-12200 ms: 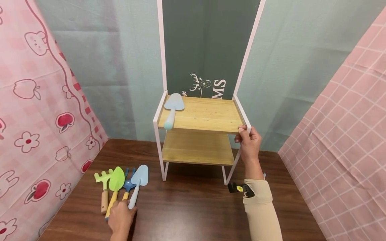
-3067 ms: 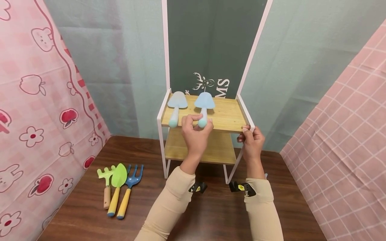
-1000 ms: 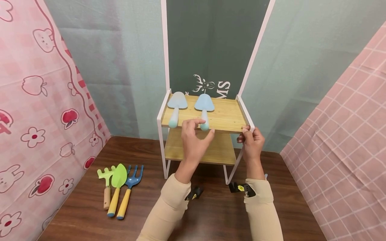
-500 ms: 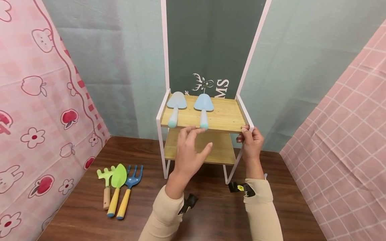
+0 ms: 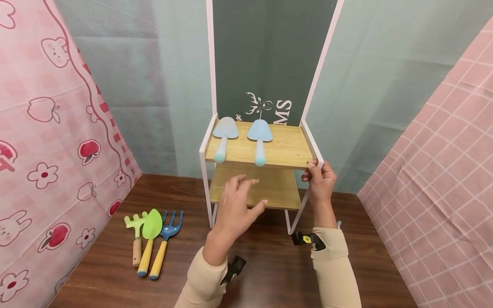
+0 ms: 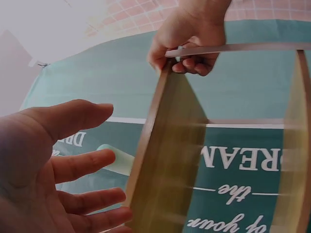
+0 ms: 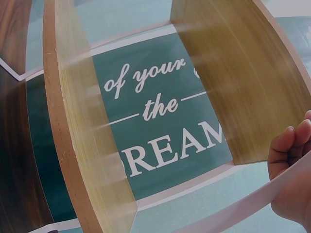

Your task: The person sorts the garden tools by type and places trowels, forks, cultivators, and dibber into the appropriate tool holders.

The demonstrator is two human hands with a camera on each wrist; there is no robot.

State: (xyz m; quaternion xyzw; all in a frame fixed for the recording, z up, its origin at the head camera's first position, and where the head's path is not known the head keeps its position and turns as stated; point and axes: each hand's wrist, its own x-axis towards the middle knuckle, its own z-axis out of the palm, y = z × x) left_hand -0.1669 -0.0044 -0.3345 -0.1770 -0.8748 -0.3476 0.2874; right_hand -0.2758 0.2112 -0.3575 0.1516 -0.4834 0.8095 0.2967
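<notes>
Two pale blue trowels lie side by side on the top board of a two-tier shelf (image 5: 285, 147), blades toward the back: one (image 5: 225, 129) at the left edge, the other (image 5: 259, 131) near the middle. My left hand (image 5: 234, 209) is in front of the lower board, fingers spread, holding nothing; in the left wrist view the hand (image 6: 63, 170) is apart from the shelf edge. My right hand (image 5: 321, 182) grips the shelf's front right corner, thumb on top; the right wrist view shows part of this hand (image 7: 294, 170) around the white frame (image 7: 243, 206).
On the table (image 5: 269, 273) at left lie a green rake (image 5: 136, 226) with a wooden handle, a green trowel (image 5: 152, 224) and a blue fork (image 5: 169, 231) with yellow handles. A dark green board (image 5: 269, 51) rises behind the shelf. Pink cloths (image 5: 435, 149) hang at both sides.
The middle trowel, pinched by my left hand earlier, is released on the top board. My left hand has moved down and toward me, fingers spreading. My right hand keeps its grip on the corner.
</notes>
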